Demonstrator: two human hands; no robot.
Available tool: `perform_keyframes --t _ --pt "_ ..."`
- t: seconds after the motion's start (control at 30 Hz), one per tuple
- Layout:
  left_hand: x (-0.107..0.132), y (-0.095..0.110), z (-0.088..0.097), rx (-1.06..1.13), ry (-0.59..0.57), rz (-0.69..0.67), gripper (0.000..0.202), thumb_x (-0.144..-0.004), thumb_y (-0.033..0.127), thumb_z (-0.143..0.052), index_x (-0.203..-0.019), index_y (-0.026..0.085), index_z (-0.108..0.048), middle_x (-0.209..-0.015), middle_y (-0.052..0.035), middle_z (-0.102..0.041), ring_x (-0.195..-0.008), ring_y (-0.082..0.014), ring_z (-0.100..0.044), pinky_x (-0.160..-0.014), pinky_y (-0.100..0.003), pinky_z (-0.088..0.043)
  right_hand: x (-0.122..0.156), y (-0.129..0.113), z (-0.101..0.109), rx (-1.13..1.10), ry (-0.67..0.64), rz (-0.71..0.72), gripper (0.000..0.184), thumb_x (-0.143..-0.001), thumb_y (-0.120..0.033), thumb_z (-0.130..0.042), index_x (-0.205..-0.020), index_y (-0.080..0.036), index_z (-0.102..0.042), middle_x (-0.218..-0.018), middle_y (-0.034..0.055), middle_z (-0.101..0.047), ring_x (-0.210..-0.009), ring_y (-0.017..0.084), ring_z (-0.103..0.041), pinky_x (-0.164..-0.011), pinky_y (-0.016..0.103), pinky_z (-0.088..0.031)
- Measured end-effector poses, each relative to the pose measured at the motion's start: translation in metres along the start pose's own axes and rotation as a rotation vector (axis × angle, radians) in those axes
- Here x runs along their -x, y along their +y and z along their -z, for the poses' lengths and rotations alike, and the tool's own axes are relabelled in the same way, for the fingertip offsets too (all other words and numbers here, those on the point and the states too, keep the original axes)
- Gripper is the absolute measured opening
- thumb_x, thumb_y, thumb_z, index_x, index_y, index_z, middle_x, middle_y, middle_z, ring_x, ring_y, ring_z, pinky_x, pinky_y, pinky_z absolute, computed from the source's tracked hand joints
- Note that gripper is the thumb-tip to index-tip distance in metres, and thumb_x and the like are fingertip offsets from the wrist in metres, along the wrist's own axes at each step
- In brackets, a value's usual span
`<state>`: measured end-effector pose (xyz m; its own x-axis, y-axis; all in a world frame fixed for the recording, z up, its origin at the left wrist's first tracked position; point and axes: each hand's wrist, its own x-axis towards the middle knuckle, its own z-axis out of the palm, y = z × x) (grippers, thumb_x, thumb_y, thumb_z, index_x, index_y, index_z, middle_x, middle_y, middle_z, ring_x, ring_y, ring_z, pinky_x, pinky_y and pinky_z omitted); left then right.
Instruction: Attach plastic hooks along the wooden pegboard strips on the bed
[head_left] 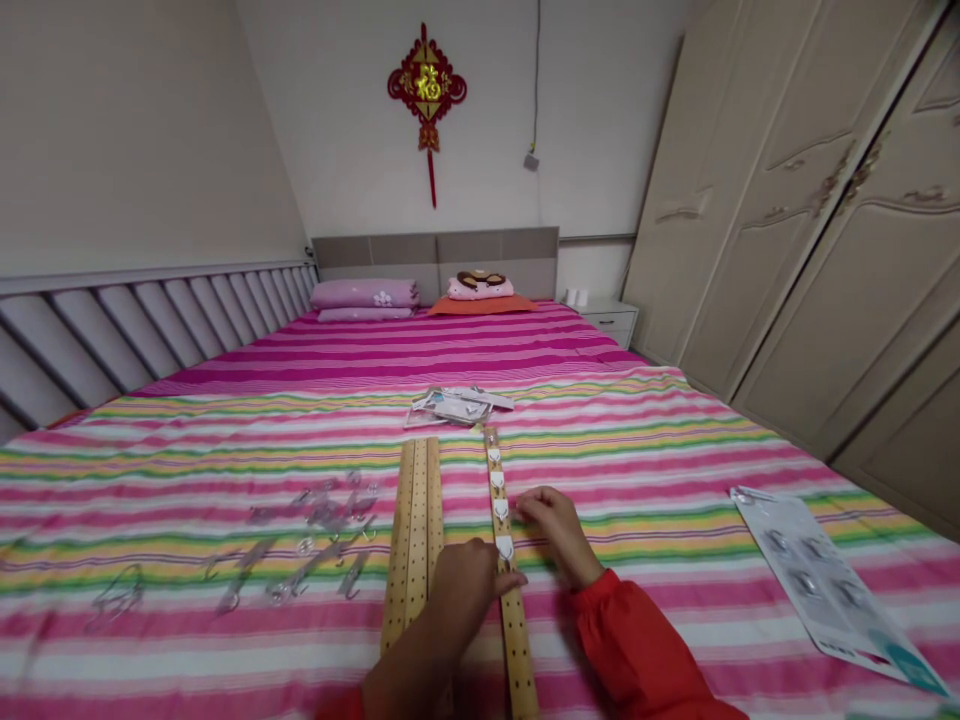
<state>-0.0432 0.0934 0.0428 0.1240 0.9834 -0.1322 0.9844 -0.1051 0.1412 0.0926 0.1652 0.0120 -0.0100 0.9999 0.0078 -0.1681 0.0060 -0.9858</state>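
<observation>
A narrow perforated wooden strip (511, 610) lies lengthwise on the striped bedsheet (660, 450), with several white stick-on hooks (496, 509) in a row along it. My left hand (461, 590) is over the strip's lower part, fingertips by the lowest hook. My right hand (559, 530) sits at the strip's right edge, fingers curled against it; anything in them is hidden. Beside my left hand lie long perforated wooden boards (414, 530). Left of those are scattered clear plastic hooks (311, 540), blurred. Past the strip's far end is a heap of hook packaging (457, 405).
A printed hook card (829, 590) lies on the bed at right. Tall cream wardrobe doors (795, 210) line the right side, and a padded rail (127, 330) runs along the left. Pillows (365, 298) stand by the far headboard (435, 255).
</observation>
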Motion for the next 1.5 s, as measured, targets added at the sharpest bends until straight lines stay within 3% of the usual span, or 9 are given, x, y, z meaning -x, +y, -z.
perform_keyframes --t 0.13,0.23,0.33,0.6,0.8,0.97,1.17,1.33,1.5 --pt "-0.018 0.014 0.003 -0.032 -0.119 -0.056 0.05 -0.081 0.056 -0.049 -0.099 0.012 -0.066 -0.095 -0.0192 -0.07 -0.089 -0.0328 -0.066 -0.073 -0.037 -0.046 -0.002 -0.005 0.0 0.423 -0.063 0.228 0.02 -0.055 -0.022 -0.076 -0.059 -0.019 -0.056 -0.06 -0.003 -0.053 -0.061 0.015 -0.051 -0.06 0.027 -0.041" --pt "-0.026 0.014 0.001 -0.009 -0.111 -0.075 0.041 -0.083 0.044 -0.052 -0.107 0.013 -0.063 -0.099 -0.0184 -0.07 -0.092 -0.0319 -0.066 -0.078 -0.038 -0.047 -0.004 -0.014 0.0 0.941 -0.308 0.449 0.026 -0.066 -0.02 -0.07 -0.09 -0.019 -0.061 -0.084 0.0019 -0.057 -0.075 0.017 -0.053 -0.067 0.027 -0.041" --pt "-0.027 0.01 -0.001 0.015 -0.108 -0.115 0.033 -0.084 0.036 -0.052 -0.107 0.016 -0.062 -0.099 -0.0161 -0.07 -0.093 -0.0302 -0.065 -0.081 -0.037 -0.046 -0.006 -0.02 0.0 1.129 -0.502 0.491 0.016 -0.072 -0.019 -0.066 -0.088 -0.018 -0.062 -0.085 0.0025 -0.055 -0.074 0.016 -0.053 -0.064 0.024 -0.039" --pt "-0.035 -0.002 0.01 0.356 -0.234 -0.138 0.012 -0.066 0.021 -0.056 -0.055 0.018 -0.051 -0.06 -0.0039 -0.057 -0.067 -0.0237 -0.06 -0.065 -0.033 -0.043 -0.025 -0.011 -0.007 1.187 -0.565 0.472 0.026 -0.089 -0.019 -0.043 -0.074 -0.015 -0.064 -0.079 0.0059 -0.061 -0.069 0.014 -0.053 -0.064 0.024 -0.035" --pt "-0.055 -0.035 0.005 0.632 -0.395 -0.2 0.023 -0.072 0.039 -0.048 -0.059 0.02 -0.044 -0.051 0.0055 -0.041 -0.049 -0.0102 -0.042 -0.049 -0.022 -0.037 -0.057 -0.01 -0.01 1.251 -0.413 0.302 0.03 -0.086 -0.021 -0.045 -0.066 -0.014 -0.066 -0.061 0.0027 -0.063 -0.056 0.012 -0.05 -0.051 0.023 -0.027" --pt "-0.072 -0.05 0.013 0.669 -0.196 -0.124 0.044 -0.073 0.057 -0.05 -0.053 0.02 -0.036 -0.049 0.0071 -0.029 -0.046 -0.0083 -0.033 -0.046 -0.022 -0.029 -0.073 -0.025 -0.003 1.336 -0.333 0.213 0.031 -0.087 -0.034 -0.049 -0.07 -0.016 -0.068 -0.068 0.0067 -0.068 -0.062 0.015 -0.057 -0.051 0.024 -0.028" --pt "-0.102 -0.024 0.028 0.178 -0.058 0.071 0.031 -0.069 0.048 -0.063 -0.075 0.018 -0.065 -0.078 -0.0086 -0.067 -0.08 -0.0258 -0.063 -0.067 -0.03 -0.044 -0.09 -0.04 -0.026 1.445 -0.408 0.199 0.022 -0.081 -0.036 -0.063 -0.08 -0.015 -0.069 -0.092 0.0159 -0.069 -0.092 0.027 -0.062 -0.07 0.03 -0.042" --pt "-0.115 -0.014 0.026 0.156 -0.055 0.074 0.036 -0.077 0.038 -0.056 -0.102 0.014 -0.065 -0.103 -0.0177 -0.068 -0.099 -0.0318 -0.062 -0.082 -0.038 -0.045 -0.109 -0.035 -0.048 1.464 -0.54 0.111 0.028 -0.087 -0.033 -0.058 -0.109 -0.015 -0.059 -0.111 0.0082 -0.061 -0.097 0.021 -0.061 -0.083 0.041 -0.05" --pt "-0.123 -0.027 0.025 0.264 -0.077 0.063 0.021 -0.077 0.026 -0.05 -0.081 0.014 -0.066 -0.093 -0.0146 -0.069 -0.092 -0.0288 -0.063 -0.078 -0.035 -0.044 -0.125 -0.025 -0.044 1.343 -0.598 0.03 0.029 -0.089 -0.032 -0.055 -0.114 -0.018 -0.056 -0.116 0.007 -0.059 -0.096 0.02 -0.06 -0.081 0.041 -0.052"
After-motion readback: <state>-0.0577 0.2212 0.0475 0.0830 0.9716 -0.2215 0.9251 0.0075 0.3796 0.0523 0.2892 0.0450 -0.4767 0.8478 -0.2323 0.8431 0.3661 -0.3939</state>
